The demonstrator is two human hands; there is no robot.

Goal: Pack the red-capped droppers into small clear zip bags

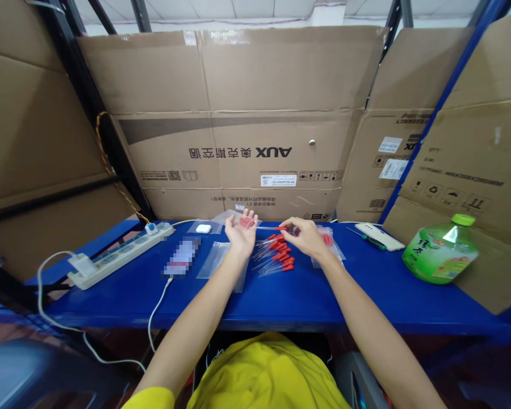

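Note:
My left hand [241, 232] is raised palm up over the blue table [281, 295], fingers curled around a small clear plastic bag [243, 221] with red-capped pieces inside. My right hand [306, 236] pinches a thin clear dropper with a red bulb [276, 228], its tip pointing toward the bag. A pile of red-bulbed droppers [277, 254] lies on the table between and just below both hands. Empty clear bags [216, 257] lie under my left wrist, and a filled bag [329, 240] sits beside my right hand.
A white power strip [121, 254] with cables lies at the left, a phone [182, 257] and a white earbud case [203, 228] beside it. A white device [380, 235] and a green bottle [440, 250] lie on the right. Cardboard boxes [238, 125] wall the back.

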